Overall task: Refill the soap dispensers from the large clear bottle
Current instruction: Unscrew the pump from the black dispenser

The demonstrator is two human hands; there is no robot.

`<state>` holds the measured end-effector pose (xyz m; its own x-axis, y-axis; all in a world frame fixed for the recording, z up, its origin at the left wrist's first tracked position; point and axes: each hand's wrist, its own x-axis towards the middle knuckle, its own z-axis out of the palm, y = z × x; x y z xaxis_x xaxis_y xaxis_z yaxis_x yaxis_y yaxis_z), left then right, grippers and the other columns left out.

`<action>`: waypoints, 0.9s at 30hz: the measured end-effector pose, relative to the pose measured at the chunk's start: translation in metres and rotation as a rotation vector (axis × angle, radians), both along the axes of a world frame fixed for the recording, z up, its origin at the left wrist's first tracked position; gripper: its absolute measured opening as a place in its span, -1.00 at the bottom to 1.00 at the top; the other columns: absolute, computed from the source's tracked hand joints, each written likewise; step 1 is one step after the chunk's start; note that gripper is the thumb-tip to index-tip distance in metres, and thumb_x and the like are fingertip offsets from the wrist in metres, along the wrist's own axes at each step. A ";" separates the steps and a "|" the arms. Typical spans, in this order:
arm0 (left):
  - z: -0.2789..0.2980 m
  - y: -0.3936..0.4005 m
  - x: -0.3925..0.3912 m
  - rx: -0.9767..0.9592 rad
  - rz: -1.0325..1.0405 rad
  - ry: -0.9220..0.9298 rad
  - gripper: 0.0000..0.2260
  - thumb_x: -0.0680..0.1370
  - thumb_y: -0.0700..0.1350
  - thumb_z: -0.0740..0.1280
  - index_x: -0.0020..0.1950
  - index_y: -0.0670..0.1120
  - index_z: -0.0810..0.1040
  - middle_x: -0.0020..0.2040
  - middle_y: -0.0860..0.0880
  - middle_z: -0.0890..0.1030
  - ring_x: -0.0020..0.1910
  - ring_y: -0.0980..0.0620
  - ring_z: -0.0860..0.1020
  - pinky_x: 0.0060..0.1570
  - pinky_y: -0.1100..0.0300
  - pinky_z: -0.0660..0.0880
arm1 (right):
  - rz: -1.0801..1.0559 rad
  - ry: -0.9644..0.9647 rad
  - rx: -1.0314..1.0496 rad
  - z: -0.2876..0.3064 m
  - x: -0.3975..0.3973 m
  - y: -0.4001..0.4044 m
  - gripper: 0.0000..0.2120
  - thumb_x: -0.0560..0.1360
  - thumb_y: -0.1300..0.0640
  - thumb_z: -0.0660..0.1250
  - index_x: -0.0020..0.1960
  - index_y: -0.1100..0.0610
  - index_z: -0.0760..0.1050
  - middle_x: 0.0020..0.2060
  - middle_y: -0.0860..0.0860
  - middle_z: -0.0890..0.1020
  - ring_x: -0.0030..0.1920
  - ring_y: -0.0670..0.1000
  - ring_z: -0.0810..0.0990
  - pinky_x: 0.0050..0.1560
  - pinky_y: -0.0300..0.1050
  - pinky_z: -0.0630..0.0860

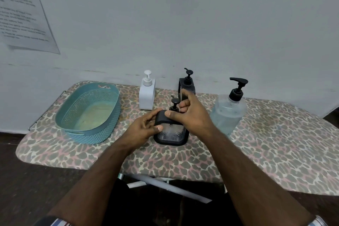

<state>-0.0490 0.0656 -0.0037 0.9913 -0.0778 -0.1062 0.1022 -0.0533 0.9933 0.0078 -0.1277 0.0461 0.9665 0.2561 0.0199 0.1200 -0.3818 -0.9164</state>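
A black-framed soap dispenser with a clear body stands at the middle of the leopard-print board. My left hand grips its left side, thumb on the clear front. My right hand curls around its pump collar and top right, with the pump head sticking up between the fingers. Behind it stand a second black dispenser and a white dispenser. The large clear bottle with a black pump stands to the right, apart from my hands.
A teal perforated basket sits on the left part of the board. The wall runs close behind the dispensers, with a printed sheet taped at the upper left. The board's front edge lies near my forearms.
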 end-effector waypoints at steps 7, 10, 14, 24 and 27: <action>0.001 -0.001 -0.001 0.005 0.015 0.007 -0.45 0.57 -0.40 0.35 0.52 -0.07 0.36 0.32 0.08 0.60 0.27 0.18 0.61 0.13 0.28 0.58 | -0.038 -0.028 0.099 0.006 -0.003 0.003 -0.35 0.46 0.26 0.47 0.49 -0.02 0.37 -0.03 -0.06 0.64 -0.09 -0.09 0.61 0.05 -0.09 0.61; -0.001 -0.001 -0.002 0.012 0.018 0.007 -0.44 0.58 -0.40 0.35 0.51 -0.05 0.36 0.30 0.12 0.60 0.26 0.20 0.60 0.13 0.30 0.57 | -0.116 -0.075 0.177 0.008 -0.005 -0.001 -0.40 0.46 0.25 0.49 0.44 0.02 0.42 0.00 -0.05 0.65 -0.16 -0.10 0.58 0.12 0.05 0.64; -0.002 0.000 -0.002 0.007 0.020 0.004 -0.46 0.57 -0.40 0.35 0.48 -0.01 0.38 0.28 0.14 0.63 0.28 0.18 0.60 0.16 0.29 0.56 | -0.195 -0.142 0.292 0.022 -0.009 -0.010 -0.50 0.45 0.23 0.51 0.33 -0.03 0.48 -0.11 -0.03 0.63 -0.21 -0.09 0.55 0.07 0.08 0.66; -0.003 0.001 -0.001 -0.001 0.010 0.003 -0.45 0.57 -0.38 0.36 0.52 -0.06 0.38 0.36 0.03 0.61 0.34 0.09 0.57 0.25 0.22 0.55 | -0.247 -0.306 0.360 0.038 -0.032 -0.031 -0.44 0.46 0.27 0.51 0.37 -0.06 0.43 -0.04 -0.07 0.60 -0.14 -0.17 0.58 -0.06 -0.27 0.55; -0.003 0.001 -0.001 -0.004 0.009 -0.002 -0.45 0.57 -0.39 0.36 0.52 -0.06 0.38 0.36 0.03 0.60 0.34 0.11 0.57 0.23 0.25 0.55 | -0.241 -0.324 0.339 0.037 -0.037 -0.033 -0.42 0.46 0.27 0.51 0.41 -0.01 0.42 -0.04 -0.08 0.61 -0.08 -0.16 0.63 -0.02 -0.25 0.58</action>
<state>-0.0503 0.0670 -0.0072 0.9922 -0.0690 -0.1042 0.1010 -0.0484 0.9937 -0.0293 -0.1606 0.0828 0.9276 -0.0458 0.3707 0.3632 -0.1218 -0.9237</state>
